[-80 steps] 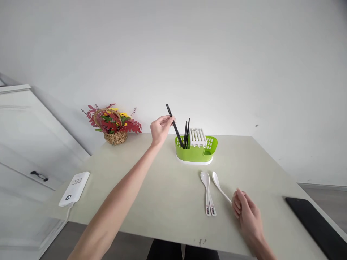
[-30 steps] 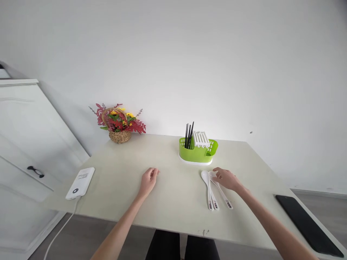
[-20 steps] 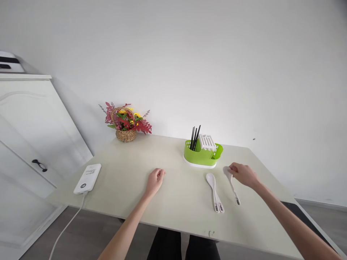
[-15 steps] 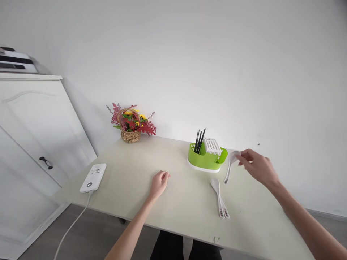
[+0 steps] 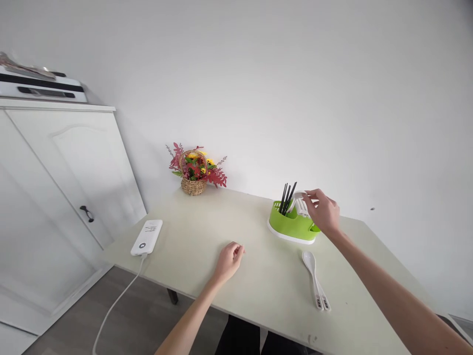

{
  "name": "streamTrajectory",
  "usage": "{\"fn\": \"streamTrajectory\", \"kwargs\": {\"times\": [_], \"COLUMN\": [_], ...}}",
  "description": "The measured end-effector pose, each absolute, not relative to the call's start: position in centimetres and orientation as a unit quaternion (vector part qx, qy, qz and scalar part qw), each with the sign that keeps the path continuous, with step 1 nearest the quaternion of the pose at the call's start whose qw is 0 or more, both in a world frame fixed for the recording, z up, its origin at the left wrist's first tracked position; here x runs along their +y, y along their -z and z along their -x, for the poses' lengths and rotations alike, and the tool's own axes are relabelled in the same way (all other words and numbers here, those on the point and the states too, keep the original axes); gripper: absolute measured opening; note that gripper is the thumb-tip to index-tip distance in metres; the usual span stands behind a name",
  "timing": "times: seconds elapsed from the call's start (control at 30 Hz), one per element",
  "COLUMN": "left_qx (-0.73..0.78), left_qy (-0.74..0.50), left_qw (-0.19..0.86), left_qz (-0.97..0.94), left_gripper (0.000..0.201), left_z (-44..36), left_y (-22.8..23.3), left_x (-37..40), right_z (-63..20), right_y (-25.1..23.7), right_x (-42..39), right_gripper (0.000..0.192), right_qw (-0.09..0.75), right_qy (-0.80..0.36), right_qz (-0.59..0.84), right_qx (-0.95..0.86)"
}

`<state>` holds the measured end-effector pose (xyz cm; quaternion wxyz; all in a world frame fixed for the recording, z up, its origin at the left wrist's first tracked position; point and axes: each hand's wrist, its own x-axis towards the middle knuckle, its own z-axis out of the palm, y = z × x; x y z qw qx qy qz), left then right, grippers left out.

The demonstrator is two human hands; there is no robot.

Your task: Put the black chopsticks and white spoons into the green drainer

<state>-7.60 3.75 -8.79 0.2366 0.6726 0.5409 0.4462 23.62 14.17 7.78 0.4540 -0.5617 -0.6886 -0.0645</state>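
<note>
Pinched by its bowl in my right hand (image 5: 323, 209) is a white spoon (image 5: 298, 195), its handle pointing down into the green utensil holder (image 5: 291, 227). Several black chopsticks (image 5: 287, 198) stand in the holder's left compartment, beside the spoon's handle. A white slatted rack (image 5: 302, 208) on the holder is partly covered by my fingers. Two more white spoons (image 5: 313, 276) lie stacked on the table in front of the holder, handles toward me. My left hand (image 5: 229, 260) rests on the table with its fingers curled, and nothing shows in it.
At the back left of the table (image 5: 258, 296) stands a wicker basket of flowers (image 5: 194, 186). A white power bank (image 5: 147, 237) with a cable (image 5: 120, 301) lies near the left edge. Beyond it is a white cabinet (image 5: 74, 172); the wall rises behind the table.
My right hand has carried the spoon left from beside the holder to above it, with the handle now at the chopstick compartment. The view has shifted slightly; my left hand stays curled on the table.
</note>
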Motion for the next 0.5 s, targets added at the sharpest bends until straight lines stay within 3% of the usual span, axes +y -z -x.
{"fn": "streamTrajectory", "kwargs": {"times": [0.5], "left_qx": [0.547], "left_qy": [-0.420], "left_qw": [0.228], "left_qz": [-0.688], "left_gripper": [0.038], "left_z": [7.0], "left_y": [9.8], "left_x": [4.2], "right_z": [-24.9], "right_y": [-1.5], "right_x": [15.9], "right_gripper": [0.018], "right_qw": [0.424], "right_qy": [0.157], "right_qz": [0.473], "right_qx": [-0.756]}}
